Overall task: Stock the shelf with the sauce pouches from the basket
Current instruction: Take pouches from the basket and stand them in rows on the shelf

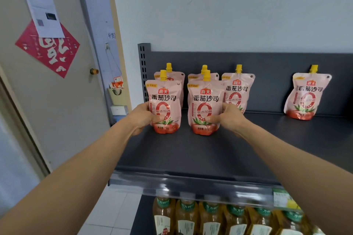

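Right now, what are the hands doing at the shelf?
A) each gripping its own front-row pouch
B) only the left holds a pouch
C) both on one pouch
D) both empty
A: the left hand grips the front-left pouch and the right hand grips the front-middle pouch, both upright on the shelf.

pouches: 6x pink, yellow caps, upright | 5 grouped on shelf left, 1 apart rt
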Available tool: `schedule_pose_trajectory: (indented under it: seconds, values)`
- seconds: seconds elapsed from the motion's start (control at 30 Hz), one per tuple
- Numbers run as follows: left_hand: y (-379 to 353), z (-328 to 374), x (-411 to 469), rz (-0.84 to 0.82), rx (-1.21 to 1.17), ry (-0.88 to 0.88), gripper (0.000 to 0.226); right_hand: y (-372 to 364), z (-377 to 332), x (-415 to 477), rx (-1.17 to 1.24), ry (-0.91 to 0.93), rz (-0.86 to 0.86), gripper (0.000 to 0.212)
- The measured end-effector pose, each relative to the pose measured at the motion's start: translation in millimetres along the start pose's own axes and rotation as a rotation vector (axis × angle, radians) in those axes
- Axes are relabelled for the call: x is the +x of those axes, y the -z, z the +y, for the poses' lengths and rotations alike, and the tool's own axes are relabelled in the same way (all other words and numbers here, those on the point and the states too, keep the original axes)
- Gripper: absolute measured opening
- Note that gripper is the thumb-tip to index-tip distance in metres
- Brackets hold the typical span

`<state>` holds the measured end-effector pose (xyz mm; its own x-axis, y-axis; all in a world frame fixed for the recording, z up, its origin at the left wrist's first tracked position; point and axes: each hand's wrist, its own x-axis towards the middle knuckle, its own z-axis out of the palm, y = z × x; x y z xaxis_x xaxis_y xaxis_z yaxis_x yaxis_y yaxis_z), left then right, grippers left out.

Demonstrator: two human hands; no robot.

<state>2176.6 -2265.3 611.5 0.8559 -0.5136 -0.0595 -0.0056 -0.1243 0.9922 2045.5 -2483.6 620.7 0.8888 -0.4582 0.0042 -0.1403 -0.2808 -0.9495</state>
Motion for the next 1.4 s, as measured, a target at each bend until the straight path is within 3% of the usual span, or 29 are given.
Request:
schedule_pose_trajectory:
  seconds: [0.53, 0.7, 1.0, 1.07, 1.2, 1.4]
  values:
    - [1, 1, 23, -0.017, -0.002, 0.005, 0.039, -7, 2, 19, -0.021, 0.006, 0.020, 0.042]
    - [-2, 3, 19, 0.003, 0.004, 0.014, 0.038, -7, 0, 16, -0.028, 0.009, 0.018, 0.052]
    - [2, 5, -9, 0.251, 0.147, 0.001, 0.056, -3, 6, -1, -0.169, 0.066, 0.128, 0.059]
    - [0, 9, -23, 0.329, 0.209, -0.040, 0.057, 3, 5, -15, -0.210, 0.126, 0.203, 0.058]
    - [-28, 23, -67, 0.392, 0.265, -0.247, 0.041, 18, 3, -59, -0.321, 0.325, 0.257, 0.036]
    - [-122, 34, -154, 0.123, 0.354, -0.455, 0.020, 57, 25, -160, -0.401, 0.471, 0.227, 0.016]
